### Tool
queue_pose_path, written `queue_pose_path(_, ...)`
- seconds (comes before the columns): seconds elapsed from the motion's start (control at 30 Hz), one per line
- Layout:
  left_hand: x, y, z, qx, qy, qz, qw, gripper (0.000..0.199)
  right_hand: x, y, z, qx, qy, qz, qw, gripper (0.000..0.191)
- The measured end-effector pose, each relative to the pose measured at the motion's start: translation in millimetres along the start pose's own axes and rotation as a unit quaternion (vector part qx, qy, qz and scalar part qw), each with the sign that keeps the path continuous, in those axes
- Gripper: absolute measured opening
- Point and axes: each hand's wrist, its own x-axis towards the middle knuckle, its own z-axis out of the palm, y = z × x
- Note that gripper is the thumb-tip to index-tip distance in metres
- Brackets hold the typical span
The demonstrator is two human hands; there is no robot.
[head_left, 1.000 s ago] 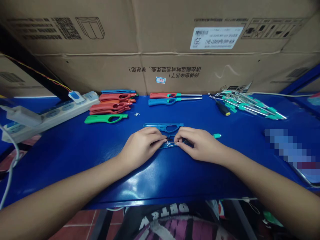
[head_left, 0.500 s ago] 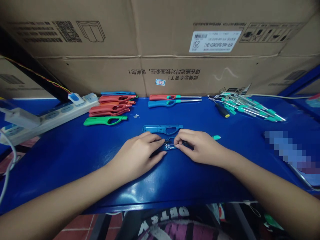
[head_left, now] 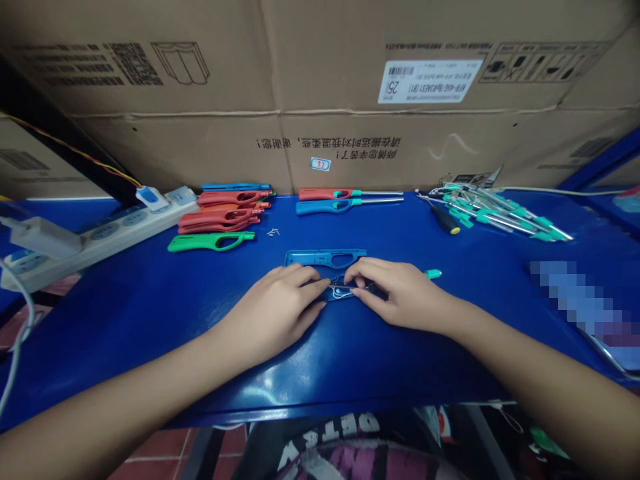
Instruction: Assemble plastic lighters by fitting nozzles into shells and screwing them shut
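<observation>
Blue handle shell (head_left: 342,297), lying on the bench (head_left: 225,373) between the hands: probably light, stiff, slick plastic, best held by its outer edges; its white wires (head_left: 341,293) look soft, easily displaced. Left hand (head_left: 277,300) and right hand (head_left: 395,290), fingers curled at opposite ends; whether either grips cannot be told. Beyond: second blue shell (head_left: 320,257).

Room to pass between farther blue shell (head_left: 320,257) and metal-tipped lighters (head_left: 353,202); cardboard (head_left: 320,80) bars the back
</observation>
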Motion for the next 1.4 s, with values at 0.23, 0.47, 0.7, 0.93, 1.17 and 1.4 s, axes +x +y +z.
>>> queue_pose_path(0.23, 0.4, -4.2, 10.2, -0.088, 0.036, 0.013, 0.995, 0.031, 2.1, 0.2, 1.0, 0.000, 0.022, 0.015, 1.000, 0.015)
queue_pose_path(0.47, 1.8, -5.4, 18.2, -0.114, 0.057, 0.037, 0.991, 0.032, 3.4, 4.4, 2.4, -0.005, 0.027, 0.042, 0.999, 0.008)
queue_pose_path(0.7, 1.6, -3.6, 15.0, -0.098, 0.048, 0.026, 0.994, 0.032, 2.9, 5.6, 2.2, -0.013, 0.020, 0.022, 0.999, 0.011)
queue_pose_path(0.93, 1.3, -1.1, 13.4, -0.094, 0.033, 0.012, 0.995, 0.034, 1.4, 3.2, 2.4, -0.086, -0.001, 0.008, 0.996, 0.016)
queue_pose_path(1.17, 1.3, -3.6, 16.1, -0.118, 0.045, 0.029, 0.992, 0.032, -0.3, 1.4, 2.0, -0.128, 0.004, -0.020, 0.992, 0.019)
queue_pose_path(1.4, 1.9, -6.0, 16.7, -0.139, 0.066, 0.028, 0.988, 0.034, -1.0, 4.3, 1.2, -0.139, -0.011, -0.046, 0.989, 0.020)
